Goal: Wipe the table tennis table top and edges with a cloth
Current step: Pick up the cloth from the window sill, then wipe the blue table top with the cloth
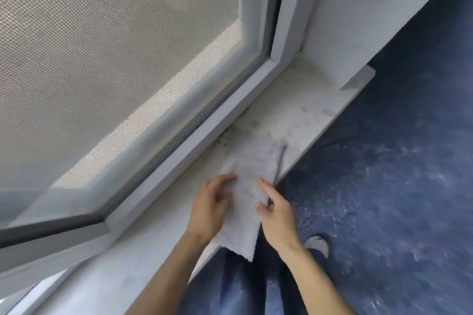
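A pale grey cloth (247,181) lies flat along a white window sill (302,110), its near end hanging over the sill's front edge. My left hand (208,206) holds the cloth's left edge with curled fingers and thumb. My right hand (277,216) pinches the right edge between thumb and curled fingers, with the index finger stretched out along the cloth. No table tennis table is in view.
A window with a mesh screen (115,59) and a white frame (230,115) rises at the back of the dusty, stained sill. To the right lies a blue speckled floor (384,174). A grey shoe (317,244) and dark trousers (230,289) show below the sill.
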